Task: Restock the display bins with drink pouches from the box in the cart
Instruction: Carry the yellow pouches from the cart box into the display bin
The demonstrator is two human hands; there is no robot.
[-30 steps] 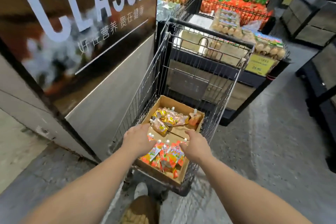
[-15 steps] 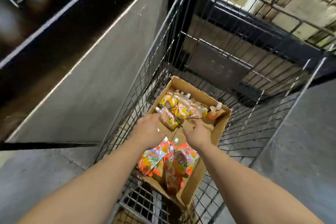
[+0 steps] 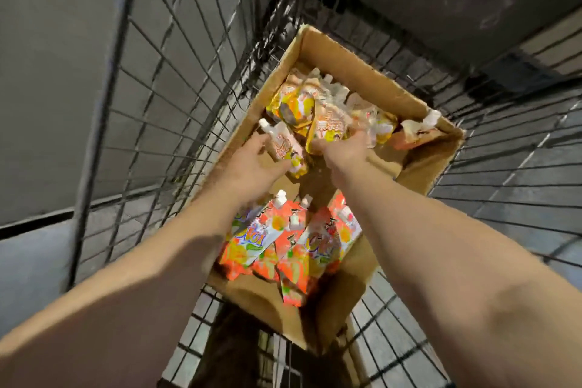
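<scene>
Inside wire cart (image 3: 176, 98), open cardboard box (image 3: 362, 72) holds yellow pouches (image 3: 318, 113) at far end, orange pouches (image 3: 283, 239) near end. I see left hand (image 3: 252, 161) touching lone pouch (image 3: 285, 148), long axis pointing away, cap far; fingers loosely spread. Right hand (image 3: 343, 148) lies on yellow pile, grip unclear. Box walls close either side; room above open.

Both forearms are bare from the lower edge of the view to the wrists, with no sleeve showing on either. The left hand (image 3: 252, 164) and the right hand (image 3: 345, 148) are bare too, ungloved. Each arm looks broad near the camera and narrows toward its wrist.
</scene>
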